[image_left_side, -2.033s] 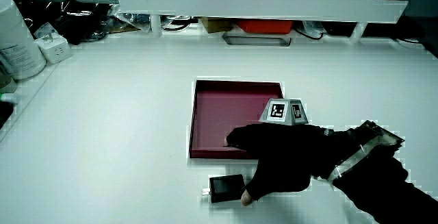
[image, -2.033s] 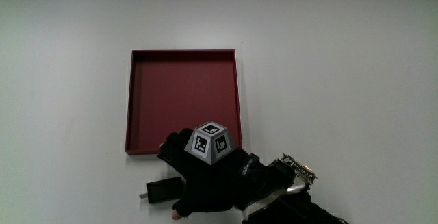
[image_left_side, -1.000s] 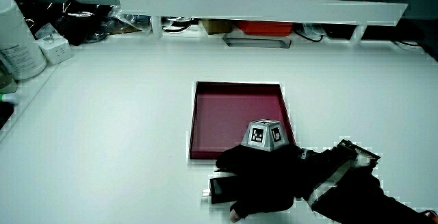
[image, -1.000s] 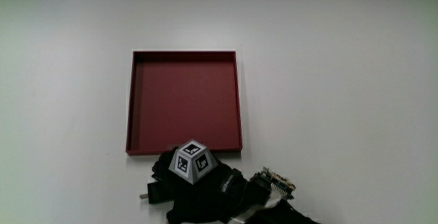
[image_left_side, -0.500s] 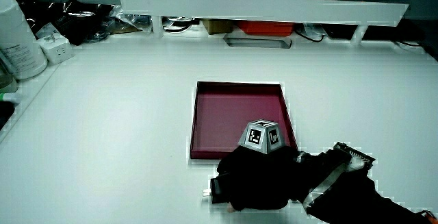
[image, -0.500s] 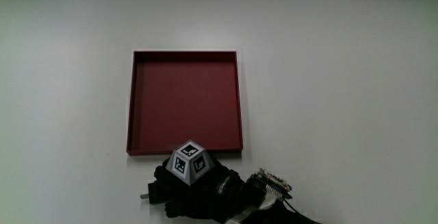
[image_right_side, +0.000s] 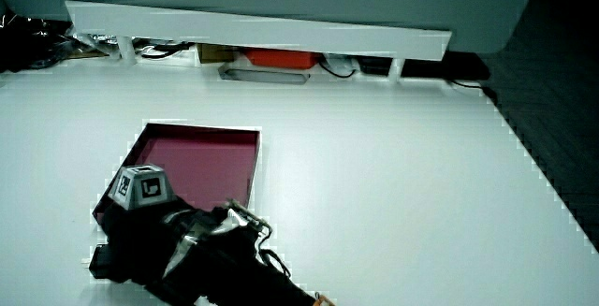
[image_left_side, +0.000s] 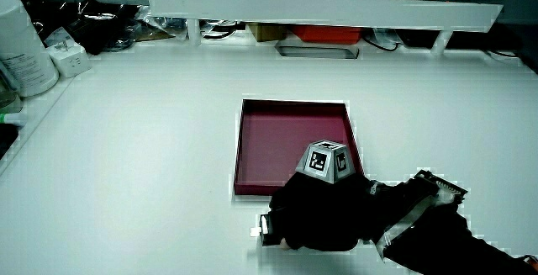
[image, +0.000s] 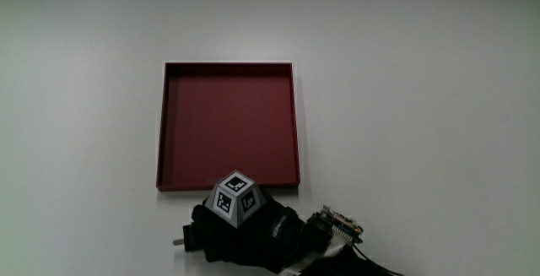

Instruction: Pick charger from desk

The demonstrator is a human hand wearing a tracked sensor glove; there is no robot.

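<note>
Covering the charger (image: 183, 241), fingers curled over it and apparently gripping — the contact is hidden beneath the glove; only its plug end shows, on the desk (image: 422, 99) just nearer the person than the red tray (image: 228, 124). Hand (image: 240, 235) low on the desk, marker cube (image: 234, 197) on its back. Step in hand: securing the grasp — next, a straight lift off the surface.

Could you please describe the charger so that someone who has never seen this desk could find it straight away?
Start at the shallow red tray in the middle of the white desk. Just nearer to the person than the tray, the gloved hand covers a small black block: the charger. Its metal prongs stick out from under the hand, and it is the only loose item beside the tray.
</note>
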